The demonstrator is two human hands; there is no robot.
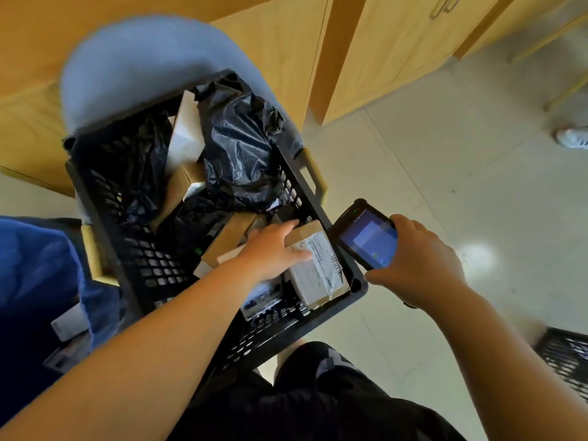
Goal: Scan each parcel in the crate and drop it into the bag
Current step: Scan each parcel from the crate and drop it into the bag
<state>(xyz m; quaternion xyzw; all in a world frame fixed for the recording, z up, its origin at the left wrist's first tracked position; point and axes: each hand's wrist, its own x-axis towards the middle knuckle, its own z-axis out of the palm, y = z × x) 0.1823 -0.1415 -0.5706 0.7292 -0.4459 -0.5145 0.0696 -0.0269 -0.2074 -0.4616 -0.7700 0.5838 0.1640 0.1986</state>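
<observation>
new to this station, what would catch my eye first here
The black mesh crate in the middle, piled full, stands out first. At its near right corner the left hand rests on a labelled cardboard parcel, while the right hand holds a lit handheld scanner just outside the rim.

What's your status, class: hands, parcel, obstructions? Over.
Left hand rests on labelled parcel in crate. Right hand grips scanner beside it. Black bagged parcel behind, not blocking.

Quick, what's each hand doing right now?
Left hand: open, fingers straight, resting on the labelled parcel in the crate.
Right hand: gripping the handheld scanner.
</observation>
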